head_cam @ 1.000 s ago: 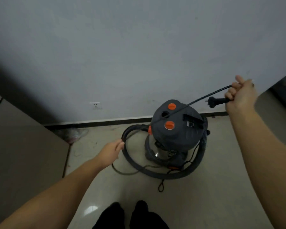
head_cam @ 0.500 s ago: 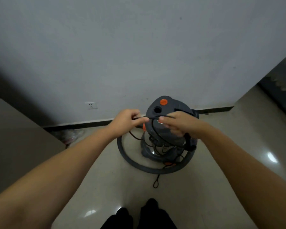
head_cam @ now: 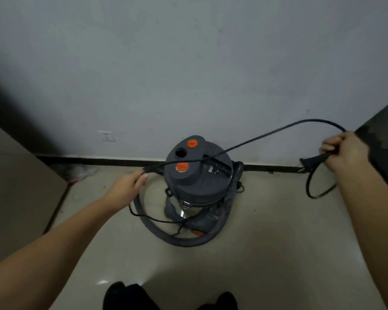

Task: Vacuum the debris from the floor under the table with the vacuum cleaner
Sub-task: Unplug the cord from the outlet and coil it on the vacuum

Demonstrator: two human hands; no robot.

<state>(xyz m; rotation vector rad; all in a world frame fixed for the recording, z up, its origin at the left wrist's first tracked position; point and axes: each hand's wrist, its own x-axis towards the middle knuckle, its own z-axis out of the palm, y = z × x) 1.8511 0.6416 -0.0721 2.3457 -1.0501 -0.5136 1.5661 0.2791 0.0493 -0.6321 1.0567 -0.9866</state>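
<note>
Both my hands hold the black power cord (head_cam: 267, 136) of a grey canister vacuum cleaner (head_cam: 196, 175), which stands on the tiled floor (head_cam: 267, 253) near the wall's black baseboard (head_cam: 99, 161). My left hand (head_cam: 127, 189) pinches the cord beside the canister's lid; my right hand (head_cam: 343, 151) is curled around the cord just behind its plug (head_cam: 311, 163). Its grey hose (head_cam: 188, 241) coils around the base.
</note>
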